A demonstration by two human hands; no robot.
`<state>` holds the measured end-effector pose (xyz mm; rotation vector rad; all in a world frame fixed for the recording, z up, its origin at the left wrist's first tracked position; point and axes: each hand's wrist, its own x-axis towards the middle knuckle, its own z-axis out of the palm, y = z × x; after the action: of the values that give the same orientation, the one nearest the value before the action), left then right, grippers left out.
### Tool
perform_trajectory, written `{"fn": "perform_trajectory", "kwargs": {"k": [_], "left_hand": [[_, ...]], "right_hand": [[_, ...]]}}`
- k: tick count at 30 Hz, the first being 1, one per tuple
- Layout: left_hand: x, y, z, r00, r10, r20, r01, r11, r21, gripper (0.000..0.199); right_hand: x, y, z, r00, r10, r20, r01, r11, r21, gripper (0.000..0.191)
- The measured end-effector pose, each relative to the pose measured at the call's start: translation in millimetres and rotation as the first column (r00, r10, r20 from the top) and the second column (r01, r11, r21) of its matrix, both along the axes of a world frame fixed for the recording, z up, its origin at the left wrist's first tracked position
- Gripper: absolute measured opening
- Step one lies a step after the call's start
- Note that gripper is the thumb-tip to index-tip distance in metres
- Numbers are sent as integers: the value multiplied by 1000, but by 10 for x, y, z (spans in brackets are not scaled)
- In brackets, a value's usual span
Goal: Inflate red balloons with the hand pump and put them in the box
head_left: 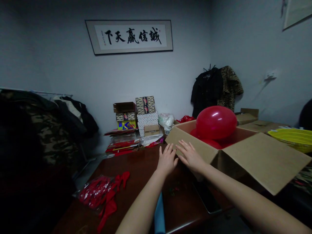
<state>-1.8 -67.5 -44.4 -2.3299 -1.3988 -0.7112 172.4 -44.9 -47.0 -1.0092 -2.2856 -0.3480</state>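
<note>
Both my hands reach forward over the dark wooden table, close together. My left hand has its fingers spread and holds nothing. Fingers apart, my right hand is in front of the near flap of an open cardboard box; whether it touches the flap I cannot tell. A blown-up red balloon rises out of the box, with more red balloons partly hidden beneath it. Under my left forearm lies a blue tube-like object, partly covered. A clear bag of uninflated red balloons lies on the left, several spilling out.
A dark phone-like slab lies near the table's front edge, below my right forearm. Stacked boxes and red paper goods stand at the back. Clothes hang on a rack at left. A yellow basket-like thing is at right.
</note>
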Motion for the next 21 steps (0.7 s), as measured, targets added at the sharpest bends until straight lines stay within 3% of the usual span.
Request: {"fn": "perform_trajectory", "kwargs": {"k": [4, 8, 14, 21], "left_hand": [[-328, -140, -112, 999, 31, 14, -31, 1000, -5, 46], [-703, -359, -328, 995, 91, 38, -89, 995, -36, 45], [-1301, -836, -821, 967, 242, 75, -227, 960, -166, 42], [-2079, -1418, -1406, 868, 486, 100, -447, 853, -268, 38]], "right_hand": [[-259, -41, -146, 999, 47, 9, -47, 998, -43, 51], [-578, -113, -364, 994, 106, 16, -103, 988, -116, 53], [-1153, -330, -848, 975, 223, 11, -213, 944, -254, 54], [-1888, -678, -1341, 933, 359, 29, -316, 856, -410, 55]]}}
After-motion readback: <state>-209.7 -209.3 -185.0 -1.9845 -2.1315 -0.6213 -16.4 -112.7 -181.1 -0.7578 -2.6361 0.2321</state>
